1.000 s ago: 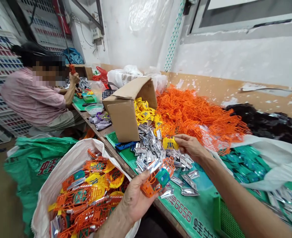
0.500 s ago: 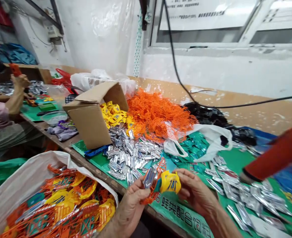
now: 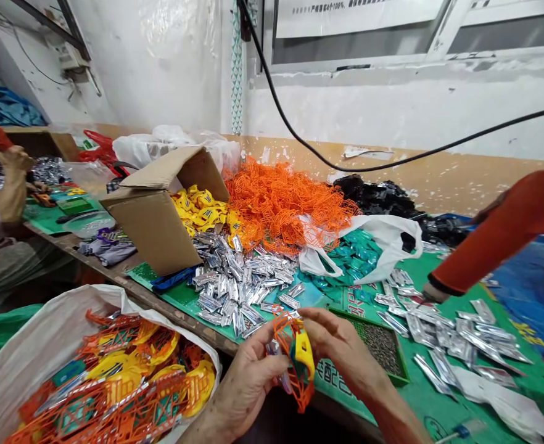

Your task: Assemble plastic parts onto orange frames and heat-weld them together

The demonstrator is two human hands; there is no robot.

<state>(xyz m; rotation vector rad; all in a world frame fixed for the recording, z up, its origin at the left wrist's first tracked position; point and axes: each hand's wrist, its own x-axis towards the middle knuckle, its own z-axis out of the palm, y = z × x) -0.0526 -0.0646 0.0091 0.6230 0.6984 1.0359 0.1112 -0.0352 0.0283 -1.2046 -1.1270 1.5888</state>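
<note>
Both hands hold one toy-like plastic assembly above the table's front edge. My left hand [image 3: 252, 377] is closed around its orange lattice frame [image 3: 303, 398], with a silver piece [image 3: 274, 349] partly hidden by the thumb. Fingers of my right hand [image 3: 346, 346] grip the yellow cover [image 3: 303, 351] from the other side. A bit of green shows between yellow and orange. Beyond the hands spreads a heap of silver pieces [image 3: 235, 277]. Close to my right hand stands a green tray [image 3: 404, 376] of small dark screws.
At lower left, a white sack [image 3: 4, 345] holds similar orange-yellow assemblies. A cardboard box [image 3: 152, 228] spills yellow covers beside an orange lattice pile [image 3: 281, 200]. Green parts [image 3: 355, 256] lie in a white bag. A red power screwdriver [image 3: 494, 240] hangs at right. Another person's hand [image 3: 15, 163] is far left.
The assembly has turned, so the yellow cover shows edge-on instead of facing me. The silver piece has gone lower behind my left fingers. The view has shifted right, and the screw tray shows.
</note>
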